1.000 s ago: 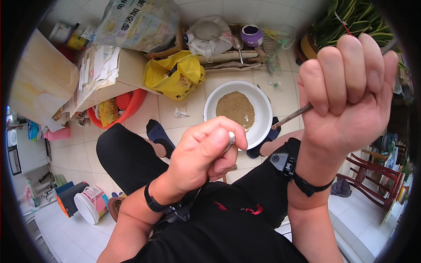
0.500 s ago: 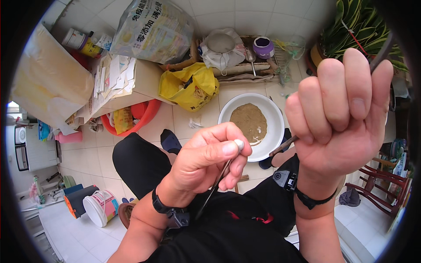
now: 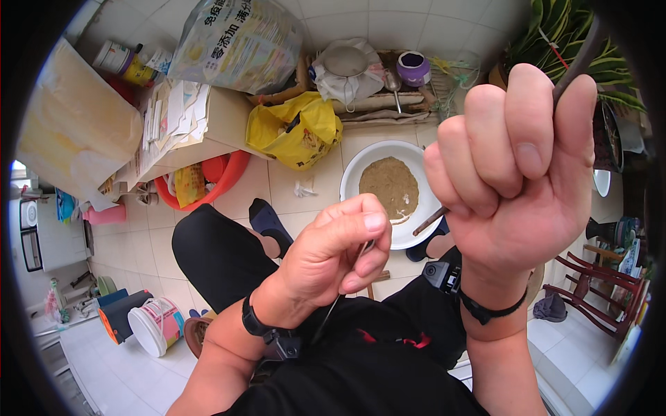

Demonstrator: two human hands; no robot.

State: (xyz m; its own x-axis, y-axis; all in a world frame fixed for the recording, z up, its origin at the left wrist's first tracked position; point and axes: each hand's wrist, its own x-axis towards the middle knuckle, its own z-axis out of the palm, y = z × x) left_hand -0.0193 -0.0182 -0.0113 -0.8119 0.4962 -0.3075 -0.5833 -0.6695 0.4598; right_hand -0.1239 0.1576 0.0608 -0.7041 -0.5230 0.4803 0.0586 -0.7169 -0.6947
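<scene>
My left hand point(image 3: 343, 256) pinches a thin metal rod point(image 3: 323, 322) that slants down toward my lap; its upper end is largely hidden by the fingers. My raised right hand point(image 3: 517, 173), palm toward me, has its fingers curled round a longer dark rod point(image 3: 577, 59), which shows above the hand and below it, where its rusty lower end point(image 3: 429, 223) points down-left. Beyond both hands a white enamel basin point(image 3: 354, 166) on the tiled floor holds a flattened brownish layer point(image 3: 388, 184) with white flecks.
Around me are a yellow bag point(image 3: 295, 128), cardboard with papers point(image 3: 177, 121), a red tub point(image 3: 229, 177), a white bucket point(image 3: 151, 329), a potted plant point(image 3: 569, 41), a strainer on white plastic point(image 3: 345, 61), a purple jar point(image 3: 413, 69) and a wooden chair point(image 3: 590, 295).
My right hand has moved left, closer to my left hand, still round the dark rod. The small pale tip seen at my left thumb earlier is now covered by that thumb.
</scene>
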